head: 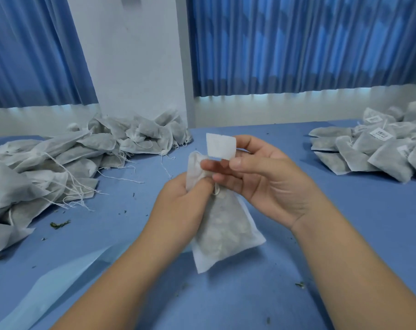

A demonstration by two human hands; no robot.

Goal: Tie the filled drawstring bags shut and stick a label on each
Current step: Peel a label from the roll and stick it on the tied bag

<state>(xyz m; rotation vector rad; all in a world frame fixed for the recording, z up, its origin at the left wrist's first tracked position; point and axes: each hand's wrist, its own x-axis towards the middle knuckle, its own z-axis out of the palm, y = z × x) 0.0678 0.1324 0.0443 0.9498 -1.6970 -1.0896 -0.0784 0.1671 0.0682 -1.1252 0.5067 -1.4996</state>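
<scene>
A bag (223,225), filled with dim greenish matter, is held over the desk (345,234), its neck clamped in the curled fingers (203,184) of the left hand (183,203). A label (220,146), its face hidden, is pinched by the right hand (268,182). The left pile (59,167) and right pile (373,148) are cut off.

The bag (223,220) is thin, matt white non-woven cloth, sheer enough to show the grey-green filling (226,241), with fine white string (216,190). The label (220,146) looks like smooth white paper. The worktop (345,234) is covered in matt blue cloth. A glossy, translucent strip (59,277) lies along its near left edge. The blue curtains (297,44) are pleated cloth.
</scene>
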